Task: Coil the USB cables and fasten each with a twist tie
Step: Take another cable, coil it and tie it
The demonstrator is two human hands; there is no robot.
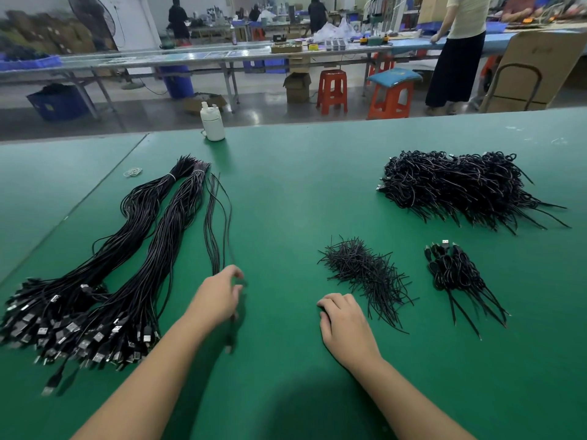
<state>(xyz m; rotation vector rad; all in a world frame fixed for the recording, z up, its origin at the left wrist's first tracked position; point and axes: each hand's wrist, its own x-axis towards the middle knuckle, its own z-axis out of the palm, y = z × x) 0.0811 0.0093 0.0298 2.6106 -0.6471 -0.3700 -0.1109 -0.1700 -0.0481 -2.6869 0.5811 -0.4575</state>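
Uncoiled cables (104,274): two long black bundles on the left of the green tabletop (286,192), plugs nearest the person.
Loose strands (216,223): just right of the bundles.
Left hand (219,293): at the strands' near ends, fingers curled; blurred, grip cannot be told.
Right hand (344,325): fingers curled, beside the twist ties (365,274); contents hidden.
Coiled cables (454,271): small group right; large heap (460,185) behind.

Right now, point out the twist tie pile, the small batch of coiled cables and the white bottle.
twist tie pile (365,274): head view, middle of the heap.
small batch of coiled cables (454,271): head view, on the coiled loops.
white bottle (212,123): head view, on its body.
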